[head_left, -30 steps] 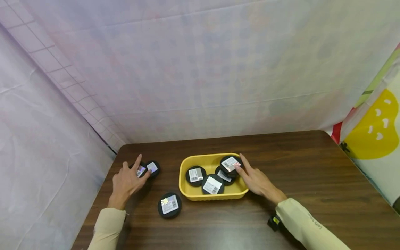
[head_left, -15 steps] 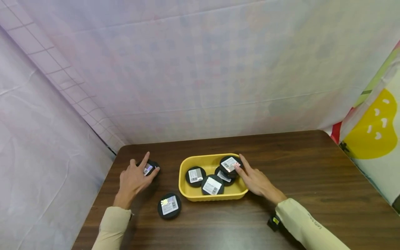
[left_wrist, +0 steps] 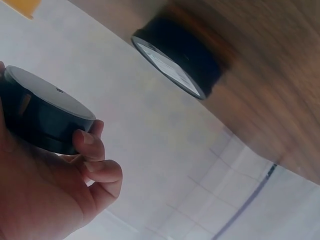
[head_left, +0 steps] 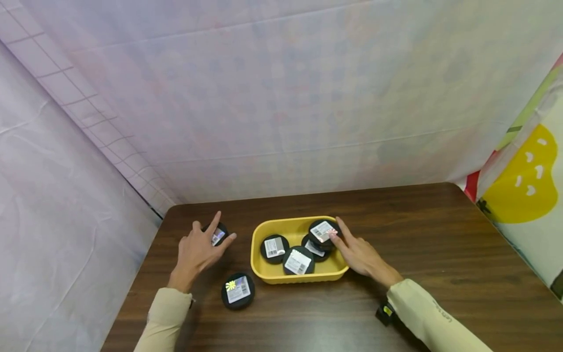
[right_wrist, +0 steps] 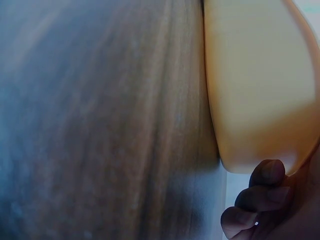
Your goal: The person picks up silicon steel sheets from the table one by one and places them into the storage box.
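Observation:
My left hand (head_left: 195, 252) grips a flat round black container (head_left: 217, 235), its thumb and index finger spread around the sides. In the left wrist view that container (left_wrist: 47, 117) shows a pale flat face and a black wall, with fingertips curled against it. Another such container (left_wrist: 177, 57) stands on the table beyond it. My right hand (head_left: 362, 254) is at the right end of a yellow tub (head_left: 259, 266); its thumb lies over the edge of a labelled black container (head_left: 323, 230), stacked above another. The right wrist view shows other fingers (right_wrist: 255, 200) curled beside the tub's outer wall.
Several labelled black containers lie in the tub, among them one at the front (head_left: 299, 261) and one at the left (head_left: 274, 248). Another container (head_left: 238, 291) lies on the brown table (head_left: 299, 313) before it. A small black object (head_left: 385, 314) is near the right sleeve.
My left hand has moved rightward with the black container, which now covers the neighbouring one in the head view. The right hand and the tub have stayed almost still.

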{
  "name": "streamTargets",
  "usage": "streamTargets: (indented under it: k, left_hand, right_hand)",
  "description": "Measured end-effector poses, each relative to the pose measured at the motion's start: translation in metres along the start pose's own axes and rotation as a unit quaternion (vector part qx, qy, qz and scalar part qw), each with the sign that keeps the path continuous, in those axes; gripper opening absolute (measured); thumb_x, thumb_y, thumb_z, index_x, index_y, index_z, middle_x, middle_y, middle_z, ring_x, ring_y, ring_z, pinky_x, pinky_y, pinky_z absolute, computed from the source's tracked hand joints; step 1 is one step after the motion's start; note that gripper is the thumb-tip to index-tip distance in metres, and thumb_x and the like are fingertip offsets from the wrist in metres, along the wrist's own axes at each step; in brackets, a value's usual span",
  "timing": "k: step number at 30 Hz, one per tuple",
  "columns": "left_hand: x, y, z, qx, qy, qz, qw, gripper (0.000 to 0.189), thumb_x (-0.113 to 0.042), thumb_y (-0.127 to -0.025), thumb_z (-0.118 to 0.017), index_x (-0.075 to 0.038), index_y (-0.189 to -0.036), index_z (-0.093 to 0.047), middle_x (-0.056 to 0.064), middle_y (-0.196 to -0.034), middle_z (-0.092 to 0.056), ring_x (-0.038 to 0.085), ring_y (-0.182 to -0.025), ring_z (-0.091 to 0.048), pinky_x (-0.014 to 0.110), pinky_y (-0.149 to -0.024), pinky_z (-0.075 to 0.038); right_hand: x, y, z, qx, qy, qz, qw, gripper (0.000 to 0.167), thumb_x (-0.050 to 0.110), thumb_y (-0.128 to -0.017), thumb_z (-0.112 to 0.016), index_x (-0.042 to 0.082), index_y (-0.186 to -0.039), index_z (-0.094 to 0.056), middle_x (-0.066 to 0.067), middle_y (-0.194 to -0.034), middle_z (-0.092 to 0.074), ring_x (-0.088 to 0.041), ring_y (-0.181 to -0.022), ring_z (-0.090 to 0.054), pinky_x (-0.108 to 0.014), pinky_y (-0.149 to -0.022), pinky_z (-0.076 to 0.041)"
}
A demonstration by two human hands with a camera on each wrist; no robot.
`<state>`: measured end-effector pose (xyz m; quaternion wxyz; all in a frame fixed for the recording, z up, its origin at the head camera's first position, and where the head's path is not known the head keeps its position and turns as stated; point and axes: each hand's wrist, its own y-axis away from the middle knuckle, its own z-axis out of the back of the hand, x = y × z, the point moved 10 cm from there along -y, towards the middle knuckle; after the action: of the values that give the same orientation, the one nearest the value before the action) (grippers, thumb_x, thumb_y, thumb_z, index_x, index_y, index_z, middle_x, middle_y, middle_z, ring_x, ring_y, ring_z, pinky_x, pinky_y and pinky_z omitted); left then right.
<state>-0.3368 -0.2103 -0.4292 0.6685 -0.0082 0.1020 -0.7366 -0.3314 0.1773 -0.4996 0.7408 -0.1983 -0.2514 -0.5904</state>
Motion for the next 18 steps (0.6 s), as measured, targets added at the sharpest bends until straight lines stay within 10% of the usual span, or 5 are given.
streamTargets:
  k: [18]
  left_hand:
    - [-0.032, -0.005, -0.004, -0.009, 0.011, -0.034, 0.9993, 0.085, -0.079, -0.087, -0.043, -0.032, -0.157, -0.028, 0.021, -0.101, -0.049, 0.021, -0.062, -0.048, 0.034, -0.050, -0.036]
  right_hand:
    - [-0.001, 0.000, -0.001, 0.003, -0.004, -0.002, 1.0000, 0.072, 0.057, -0.104, -0.026, 0.015, -0.160, -0.011, -0.036, -0.120, -0.061, -0.033, -0.085, -0.064, -0.058, -0.084, -0.048]
